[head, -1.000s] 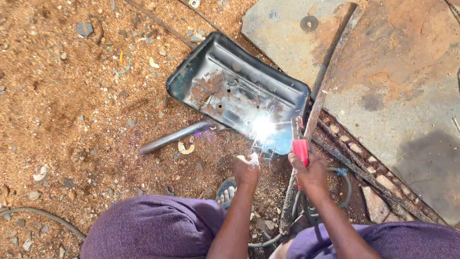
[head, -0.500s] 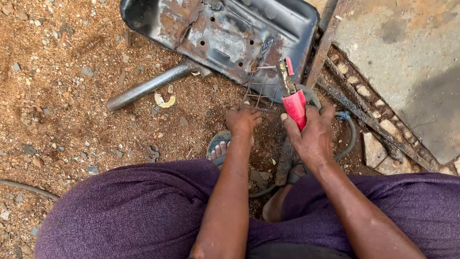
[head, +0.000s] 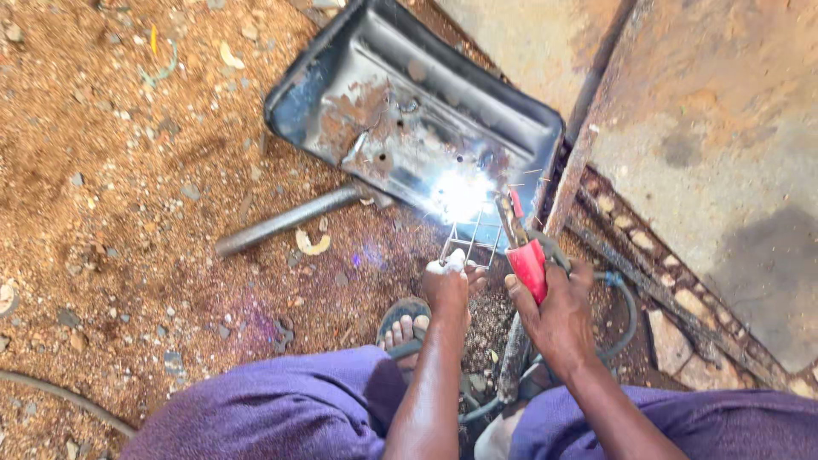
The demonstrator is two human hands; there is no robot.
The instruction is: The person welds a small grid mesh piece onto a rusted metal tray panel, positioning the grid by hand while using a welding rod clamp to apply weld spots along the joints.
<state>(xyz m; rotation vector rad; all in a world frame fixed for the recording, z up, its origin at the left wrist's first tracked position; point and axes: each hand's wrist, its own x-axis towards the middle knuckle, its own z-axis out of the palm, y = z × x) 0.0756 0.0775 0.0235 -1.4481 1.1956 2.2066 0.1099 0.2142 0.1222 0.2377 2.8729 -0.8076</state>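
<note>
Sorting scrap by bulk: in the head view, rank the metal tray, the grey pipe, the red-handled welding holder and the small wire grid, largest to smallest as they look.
1. metal tray
2. grey pipe
3. red-handled welding holder and small wire grid: these two look about alike, and the holder sits nearer the camera, so no ranking between them.

Tray: the dented rectangular metal tray was dark grey-blue with rust-brown patches.
Arc: white glare with a bluish edge.
Holder: the red-handled electrode holder was bright red.
Trousers: the purple cloth trousers were plain violet.
Ground: the gravelly earth was reddish brown.
</note>
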